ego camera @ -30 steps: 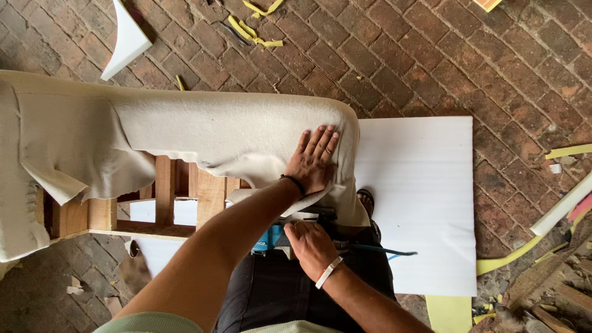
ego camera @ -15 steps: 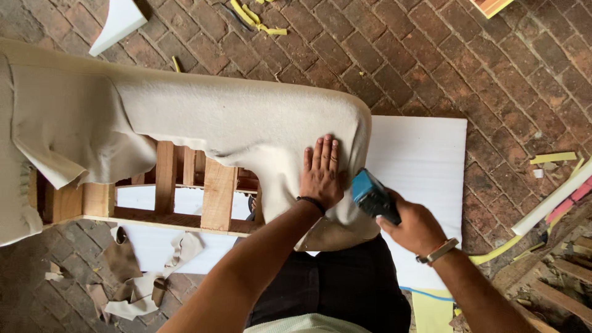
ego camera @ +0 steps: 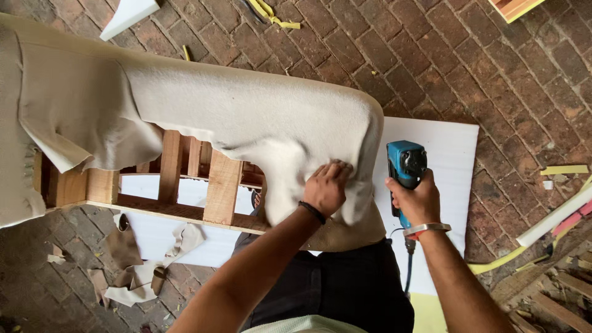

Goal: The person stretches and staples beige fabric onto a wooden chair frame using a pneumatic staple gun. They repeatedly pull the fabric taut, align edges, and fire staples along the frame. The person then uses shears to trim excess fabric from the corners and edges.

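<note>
Fabric (ego camera: pixel 246 117), a pale cream sheet, lay draped over a wooden frame (ego camera: pixel 185 179) that stood on the brick floor (ego camera: pixel 468 68), and it covered the frame from the left edge of the view to its rounded right end. At the lower side the fabric edge hung loose and uneven, so the bare slats showed under it. A white foam board (ego camera: pixel 444 160) lay flat on the floor under the right end of the frame, and its right edge stayed free, with open bricks beyond. The left hand (ego camera: pixel 327 188) gripped the fabric near the right end of the frame, fingers curled into the cloth and pulling it down. The right hand (ego camera: pixel 419 200) was closed around a blue staple gun (ego camera: pixel 405 169), just beside the fabric edge, its nose toward the frame; whether it touched I cannot tell. Fabric scraps (ego camera: pixel 142 265) lay on the floor below the frame's lower left side.
</note>
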The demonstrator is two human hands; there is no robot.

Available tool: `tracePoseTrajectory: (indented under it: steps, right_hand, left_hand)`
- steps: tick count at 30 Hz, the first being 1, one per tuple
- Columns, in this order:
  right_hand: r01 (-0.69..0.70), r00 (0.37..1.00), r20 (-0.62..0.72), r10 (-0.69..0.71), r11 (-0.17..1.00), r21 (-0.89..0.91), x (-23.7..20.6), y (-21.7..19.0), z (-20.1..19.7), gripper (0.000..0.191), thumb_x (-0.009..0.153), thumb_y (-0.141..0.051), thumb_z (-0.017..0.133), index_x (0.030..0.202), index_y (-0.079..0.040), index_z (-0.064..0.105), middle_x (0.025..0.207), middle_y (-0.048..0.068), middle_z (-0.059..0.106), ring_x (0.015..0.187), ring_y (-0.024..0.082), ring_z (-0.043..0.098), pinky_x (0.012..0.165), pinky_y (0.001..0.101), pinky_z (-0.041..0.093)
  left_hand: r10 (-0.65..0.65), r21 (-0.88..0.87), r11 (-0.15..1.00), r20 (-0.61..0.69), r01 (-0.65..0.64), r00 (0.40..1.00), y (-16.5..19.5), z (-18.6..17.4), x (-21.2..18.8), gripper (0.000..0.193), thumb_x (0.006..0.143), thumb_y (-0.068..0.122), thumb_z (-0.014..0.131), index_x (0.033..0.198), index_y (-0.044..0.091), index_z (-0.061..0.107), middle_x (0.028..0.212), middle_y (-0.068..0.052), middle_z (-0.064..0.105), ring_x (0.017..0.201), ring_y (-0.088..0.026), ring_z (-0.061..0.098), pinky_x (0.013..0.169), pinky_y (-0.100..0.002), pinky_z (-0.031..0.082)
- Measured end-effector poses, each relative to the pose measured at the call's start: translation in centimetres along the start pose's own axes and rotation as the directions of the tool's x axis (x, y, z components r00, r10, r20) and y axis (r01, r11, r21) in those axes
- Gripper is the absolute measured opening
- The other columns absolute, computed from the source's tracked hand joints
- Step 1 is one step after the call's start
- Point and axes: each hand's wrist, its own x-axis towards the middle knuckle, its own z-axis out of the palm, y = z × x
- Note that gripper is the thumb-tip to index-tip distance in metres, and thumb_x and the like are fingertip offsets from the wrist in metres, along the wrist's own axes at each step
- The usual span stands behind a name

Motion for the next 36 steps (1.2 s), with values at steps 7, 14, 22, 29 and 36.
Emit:
tracePoseTrajectory:
  steps: [7,14,22,29,36]
  right_hand:
    - [0.019,1.000,-0.010,-0.018,0.991,0.135,0.3,-1.3,5.0,0.032,0.082,-0.027,0.084,0.095,-0.004,0.067,0.075,0.001,0.073,0.062,0.008,0.070,0.060,0.0277,0.057]
    - [-0.003,1.000,0.010,-0.001,0.954,0.300,3.2,-0.6,8.8,0.035,0.073,-0.013,0.087,0.093,0.001,0.062,0.078,0.008,0.070,0.062,0.018,0.065,0.055,0.0325,0.053]
    - [-0.237,0.971,0.147,0.191,0.872,0.429,3.7,2.8,8.6,0.021,0.077,-0.005,0.081,0.086,0.005,0.065,0.071,0.011,0.069,0.054,0.016,0.059,0.047,0.0298,0.047]
    - [-0.328,0.941,0.220,0.259,0.860,0.391,3.5,3.0,8.3,0.011,0.081,-0.003,0.073,0.091,0.000,0.069,0.074,0.008,0.071,0.054,0.012,0.059,0.049,0.0272,0.049]
    - [-0.214,0.952,0.286,0.106,0.900,0.379,3.9,3.5,7.5,0.018,0.081,-0.003,0.075,0.092,0.009,0.067,0.077,0.016,0.067,0.057,0.019,0.059,0.051,0.0344,0.049]
  left_hand:
    - [0.014,-0.100,0.995,-0.061,-0.020,0.998,0.1,-2.1,0.0,0.016,0.094,0.015,0.064,0.105,0.012,0.075,0.097,-0.006,0.071,0.079,-0.024,0.072,0.061,-0.038,0.057]
    - [0.151,-0.075,0.984,-0.102,-0.159,0.983,-0.2,-2.3,-0.1,0.014,0.093,0.021,0.067,0.103,0.012,0.070,0.098,-0.006,0.069,0.082,-0.026,0.072,0.068,-0.038,0.057]
    - [0.226,0.021,0.971,0.232,-0.237,0.946,-1.4,-3.1,1.7,0.031,0.083,0.025,0.069,0.111,0.014,0.071,0.098,-0.007,0.067,0.077,-0.022,0.070,0.064,-0.036,0.058]
    - [0.144,0.208,0.948,0.390,-0.239,0.909,-2.0,-3.0,10.6,0.101,0.080,0.078,0.058,0.154,0.013,0.037,0.160,-0.013,0.033,0.148,-0.031,0.036,0.118,-0.047,0.032]
    - [0.069,0.144,0.982,0.342,-0.125,0.937,-0.2,0.5,7.0,0.080,0.095,0.048,0.047,0.161,0.015,0.017,0.170,-0.009,0.010,0.157,-0.029,0.009,0.126,-0.051,0.005]
